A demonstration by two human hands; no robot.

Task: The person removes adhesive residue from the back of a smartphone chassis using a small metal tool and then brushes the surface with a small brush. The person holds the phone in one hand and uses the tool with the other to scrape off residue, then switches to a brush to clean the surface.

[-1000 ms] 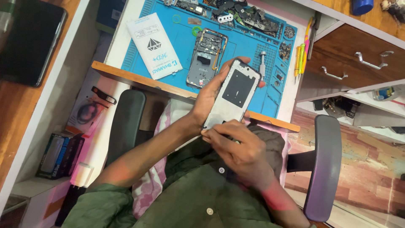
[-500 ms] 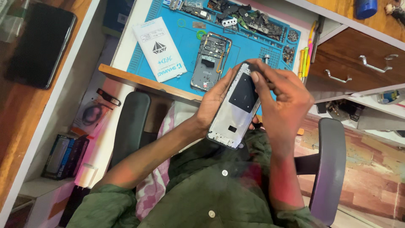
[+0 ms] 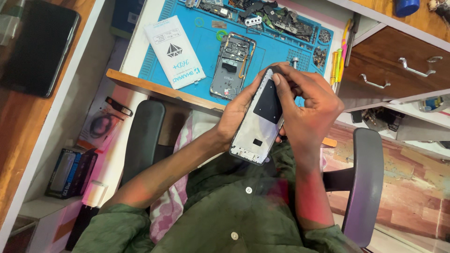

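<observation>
A grey phone screen panel (image 3: 260, 124), back side up with a black patch near its top, is held above my lap. My left hand (image 3: 236, 110) grips its left edge from below. My right hand (image 3: 307, 105) clasps the right edge, with the fingertips pressed on the panel's top corner. On the blue work mat (image 3: 201, 44) just beyond lies an opened phone frame (image 3: 233, 65) with its inner parts showing.
A white packet (image 3: 173, 51) lies on the mat's left part. Small parts and screws (image 3: 276, 18) crowd its far edge, coloured tools (image 3: 338, 65) its right. Wooden drawers (image 3: 403, 70) stand right, a dark tablet (image 3: 35, 47) left, chair armrests at both sides.
My right hand moved from the panel's lower end up to its top corner. The panel tilted more upright and the view shifted slightly.
</observation>
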